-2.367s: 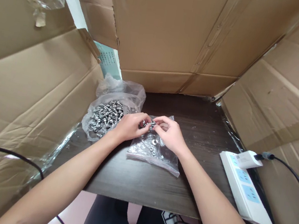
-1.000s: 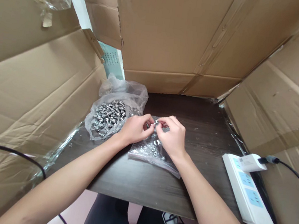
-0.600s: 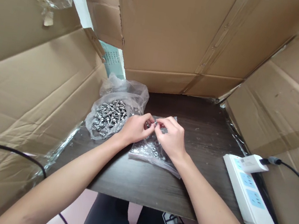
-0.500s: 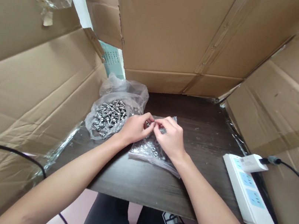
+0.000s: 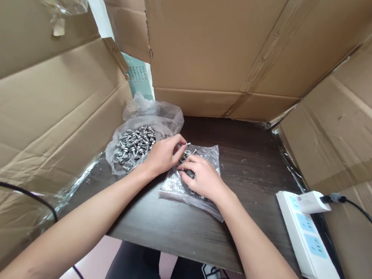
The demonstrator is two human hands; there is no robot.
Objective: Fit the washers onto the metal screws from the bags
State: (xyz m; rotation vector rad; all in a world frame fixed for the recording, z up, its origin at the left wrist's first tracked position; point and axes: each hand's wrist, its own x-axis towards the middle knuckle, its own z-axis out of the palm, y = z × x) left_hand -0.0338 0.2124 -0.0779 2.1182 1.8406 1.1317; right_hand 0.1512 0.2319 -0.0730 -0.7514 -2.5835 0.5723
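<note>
The step looks like putting small metal parts together. The left hand [image 5: 162,157] pinches a screw [image 5: 186,148] in curled fingers, just above the small bag [image 5: 211,155]. The right hand [image 5: 201,179] lies flat on that bag, fingers nearly closed, feeling for a little nut. Next, it needs a careful pinch. The big bag of screws [image 5: 134,146] sits left, on the table [image 5: 173,226].

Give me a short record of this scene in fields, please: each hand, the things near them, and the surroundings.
left hand: pinches a small screw at its fingertips
right hand: rests flat on the small clear bag
open bag of screws: beside the left hand
table: dark wood
power strip: white, at the right edge
cardboard: on three sides
</note>
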